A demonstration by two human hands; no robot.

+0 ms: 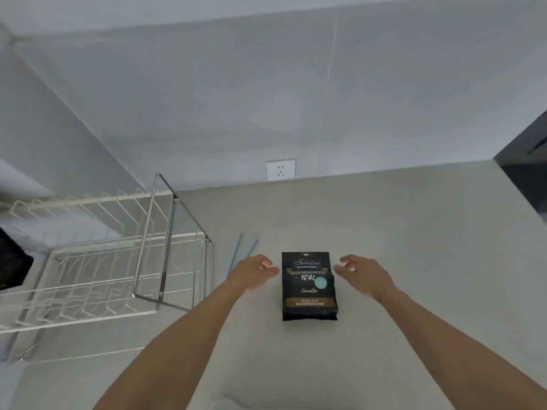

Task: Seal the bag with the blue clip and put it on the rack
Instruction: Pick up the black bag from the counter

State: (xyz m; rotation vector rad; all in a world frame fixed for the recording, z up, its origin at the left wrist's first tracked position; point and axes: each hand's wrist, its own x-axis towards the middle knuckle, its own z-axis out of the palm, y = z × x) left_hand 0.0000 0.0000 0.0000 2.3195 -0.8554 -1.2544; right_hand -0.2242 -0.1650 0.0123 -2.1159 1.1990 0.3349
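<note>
Black bag flat on worktop; our left hand and right hand flank it, fingers apart, empty. We'd pinch both top corners evenly.

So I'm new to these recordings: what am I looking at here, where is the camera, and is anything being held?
There is no machine here: a person works with bare hands, and the one camera sits on their head, looking forward and down. The left hand and right hand reach out on either side of a dark bag that lies on the pale counter. Both hands are open and hold nothing yet. Just beyond the left hand lies the blue clip, as two thin sticks. The wire rack stands to the left. A socket is on the wall behind.
</note>
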